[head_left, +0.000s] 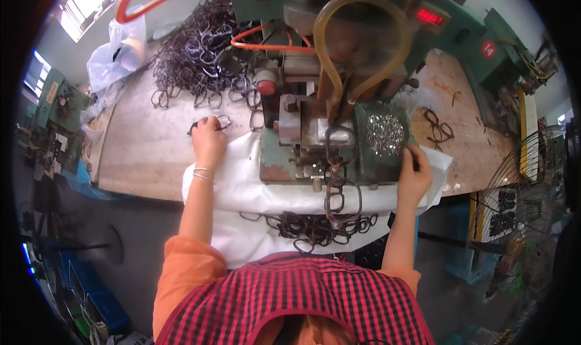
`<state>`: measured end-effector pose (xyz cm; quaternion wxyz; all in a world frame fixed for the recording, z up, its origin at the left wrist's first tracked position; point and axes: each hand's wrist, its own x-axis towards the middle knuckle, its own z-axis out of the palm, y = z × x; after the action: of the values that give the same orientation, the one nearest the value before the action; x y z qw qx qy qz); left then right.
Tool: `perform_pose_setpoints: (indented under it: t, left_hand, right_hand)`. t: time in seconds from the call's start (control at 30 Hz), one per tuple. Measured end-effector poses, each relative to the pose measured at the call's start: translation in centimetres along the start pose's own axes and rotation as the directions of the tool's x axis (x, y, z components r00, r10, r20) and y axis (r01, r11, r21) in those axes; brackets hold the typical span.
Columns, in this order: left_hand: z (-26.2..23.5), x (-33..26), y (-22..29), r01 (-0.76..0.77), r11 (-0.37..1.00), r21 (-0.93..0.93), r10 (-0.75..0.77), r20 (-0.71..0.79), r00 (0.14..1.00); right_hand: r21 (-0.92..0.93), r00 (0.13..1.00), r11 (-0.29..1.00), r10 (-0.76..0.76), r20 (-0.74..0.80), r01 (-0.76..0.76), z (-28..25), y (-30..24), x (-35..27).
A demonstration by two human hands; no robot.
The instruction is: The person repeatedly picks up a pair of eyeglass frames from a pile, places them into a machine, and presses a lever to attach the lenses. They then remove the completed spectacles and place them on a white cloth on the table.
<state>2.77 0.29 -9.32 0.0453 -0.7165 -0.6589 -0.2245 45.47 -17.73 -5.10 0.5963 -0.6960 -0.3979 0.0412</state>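
Observation:
At the left on the tabletop, my left hand is closed on a dark eyeglass frame, with one rim showing past the fingers. My right hand is at the right edge of a green tray, its fingers pinched together; whether something small is between them I cannot make out. A heap of tiny shiny metal pieces lies in that tray, close to the fingertips. Between my hands stands a green bench machine with a metal head. Several dark eyeglass frames hang linked together at its front.
A large tangled pile of eyeglass frames covers the back left of the wooden table. More frames rest on white cloth over my lap. Loose frames lie at right. A clear looped hose rises above the machine.

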Motion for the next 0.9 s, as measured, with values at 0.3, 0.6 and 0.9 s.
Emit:
perform_pose_setpoints:
  t: [0.3, 0.6, 0.9]
  left_hand:
    - [-5.9, 1.5, 6.7, -0.163, 0.675, -0.72, -0.042, -0.258, 0.965]
    - [-9.5, -1.4, 10.9, -0.192, 0.132, -0.972, -0.245, -0.22, 0.944]
    - [-16.6, 3.0, 17.2, -0.432, -0.137, -0.891, 0.087, -0.446, 0.891]
  right_hand:
    - [0.274, 0.947, 0.961, -0.068, 0.315, -0.022, -0.6, -9.4, 0.3]
    - [0.489, 0.884, 0.836, -0.008, 0.468, -0.251, 6.5, -13.5, 1.3]
    - [0.615, 0.821, 0.584, 0.174, 0.544, -0.53, 6.8, -15.3, -0.7]
